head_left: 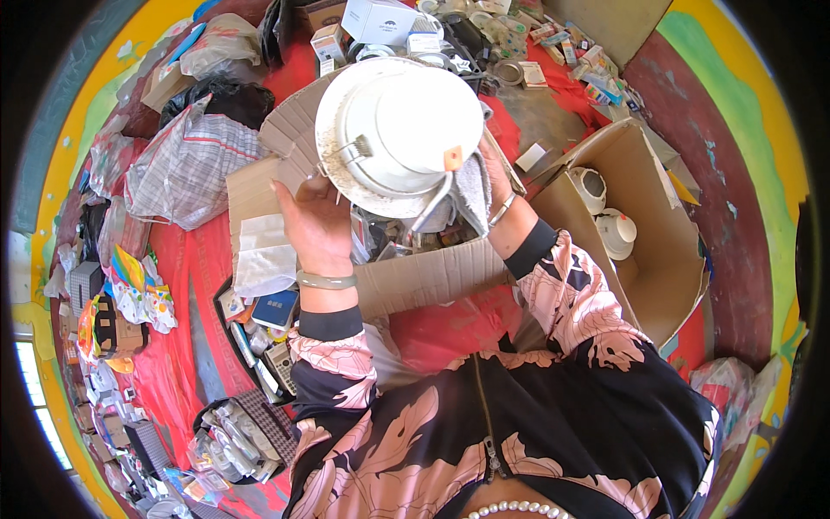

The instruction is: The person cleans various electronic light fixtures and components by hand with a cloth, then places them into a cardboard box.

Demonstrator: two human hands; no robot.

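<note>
A large white recessed downlight (406,130) with a wide, speckled rim, a spring clip and a small orange sticker is held up above an open cardboard box (432,275). My left hand (316,221) supports its rim at the lower left, palm up and thumb apart, with the fingertips partly hidden by the rim. On the other side my right hand (499,183) holds a grey cloth (472,192) against the lamp; most of its fingers are hidden behind cloth and lamp. A pale cable hangs from the lamp's body. Small packaged items lie inside the box below.
To the right stands another cardboard box (661,259) with white downlights (616,232) in it. A checked plastic bag (194,164) sits at the left, and a houndstooth box (251,432) of packets at lower left. Small cartons (378,22) crowd the far side over red sheeting.
</note>
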